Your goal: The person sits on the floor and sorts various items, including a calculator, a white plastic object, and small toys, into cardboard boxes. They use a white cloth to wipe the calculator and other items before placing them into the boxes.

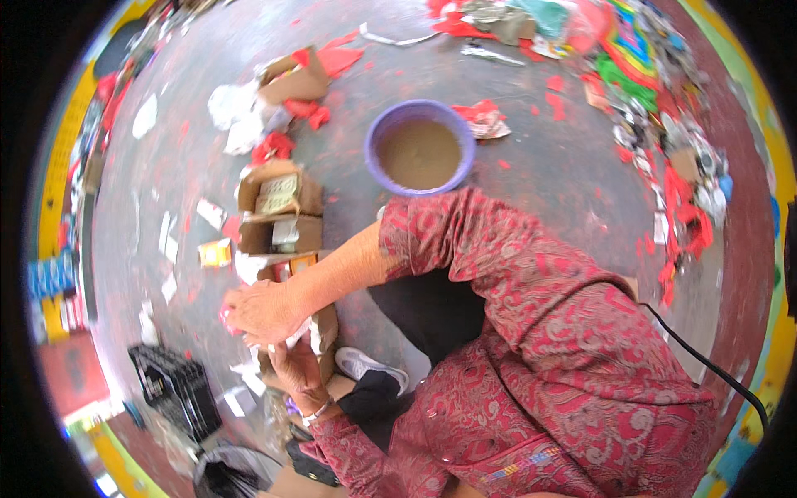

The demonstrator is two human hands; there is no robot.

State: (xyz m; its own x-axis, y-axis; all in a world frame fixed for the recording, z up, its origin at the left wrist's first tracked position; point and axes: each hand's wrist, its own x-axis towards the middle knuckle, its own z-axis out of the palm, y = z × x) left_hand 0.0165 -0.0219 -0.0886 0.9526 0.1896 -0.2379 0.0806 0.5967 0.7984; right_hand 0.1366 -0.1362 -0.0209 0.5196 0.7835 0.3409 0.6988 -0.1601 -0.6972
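Note:
Stretched across to the left, my right hand (pixel 267 311) is over the row of cardboard boxes. Its fingers are curled, with a small pink thing (pixel 225 314) at their tips that I cannot make out. Just below it is my left hand (pixel 297 365), with a light band at the wrist. Its fingers are bent near a whitish scrap (pixel 300 333), and what they grip is partly hidden. Under and beside both hands stands an open cardboard box (pixel 326 329). Farther along the row, one box (pixel 309 197) holds pale packets (pixel 277 195).
A purple basin (pixel 373 158) of murky brown water stands ahead. To the left are a black crate (pixel 195 398) and an orange packet (pixel 215 253). Scraps and wrappers (pixel 685 212) heap along the right. My shoe (pixel 365 365) is beside the boxes; a black cable (pixel 714 369) hangs at right.

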